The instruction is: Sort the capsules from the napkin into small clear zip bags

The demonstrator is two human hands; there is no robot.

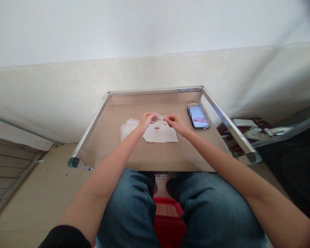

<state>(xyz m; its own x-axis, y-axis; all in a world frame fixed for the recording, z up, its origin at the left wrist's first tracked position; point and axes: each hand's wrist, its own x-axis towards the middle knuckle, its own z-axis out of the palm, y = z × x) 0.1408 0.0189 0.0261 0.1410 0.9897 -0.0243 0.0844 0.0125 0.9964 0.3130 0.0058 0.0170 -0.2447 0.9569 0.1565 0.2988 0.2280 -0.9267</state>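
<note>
Between my two hands stretches a small clear plastic bag [159, 115], pinched at its ends. My left hand [147, 120] grips its left end, and my right hand [176, 123] pinches the right end between thumb and finger. Below them a white sheet [160, 136] lies on the cardboard, with a few small dark reddish pieces [157, 128] on it, too small to name. Left of it, partly behind my left forearm, is a stack of clear bags [126, 129].
Cardboard [144, 156] lines a metal-framed table [90, 127] against the wall. A phone [198, 116] with a lit screen lies at the back right. Cables and a power strip [258, 132] sit beyond the right rail. Something red [169, 224] is between my knees.
</note>
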